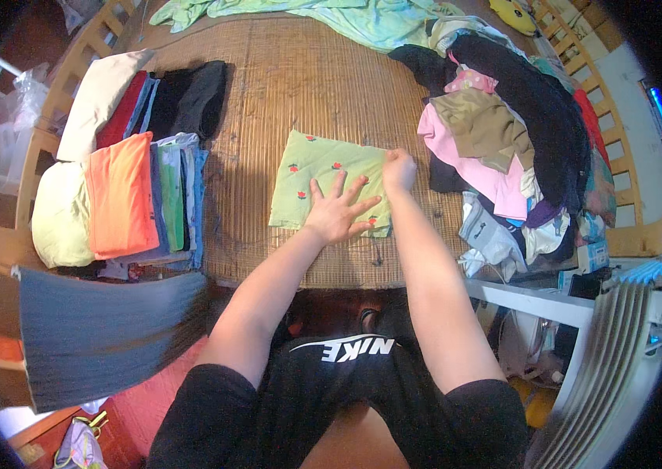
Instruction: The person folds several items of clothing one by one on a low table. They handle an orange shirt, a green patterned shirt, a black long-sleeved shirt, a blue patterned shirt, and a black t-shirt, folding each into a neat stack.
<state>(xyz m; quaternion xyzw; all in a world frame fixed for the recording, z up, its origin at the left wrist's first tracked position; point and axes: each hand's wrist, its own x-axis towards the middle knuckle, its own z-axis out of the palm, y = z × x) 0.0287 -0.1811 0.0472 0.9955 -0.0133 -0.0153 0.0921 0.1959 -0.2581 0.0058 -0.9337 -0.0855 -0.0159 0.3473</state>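
Observation:
A light green cloth with small red flowers (pixel 336 149) lies folded into a rough rectangle on the woven bamboo mat (pixel 307 76). My left hand (pixel 339 208) rests flat on its lower middle, fingers spread. At the cloth's right edge, my right hand (pixel 399 171) has its fingers curled; whether they pinch the fabric cannot be made out. Left of the cloth, an orange folded garment (pixel 123 196) stands in a row of folded clothes beside a pale yellow one (pixel 61 214). Behind that row are a beige folded garment (pixel 102 99) and black folded clothes (pixel 187 99).
A loose heap of clothes, with a brown garment (pixel 477 126), a pink one (pixel 498 187) and a black one (pixel 542 117), covers the right side. A pale green blanket (pixel 366 23) lies at the far edge. Wooden rails (pixel 618 140) flank the bed.

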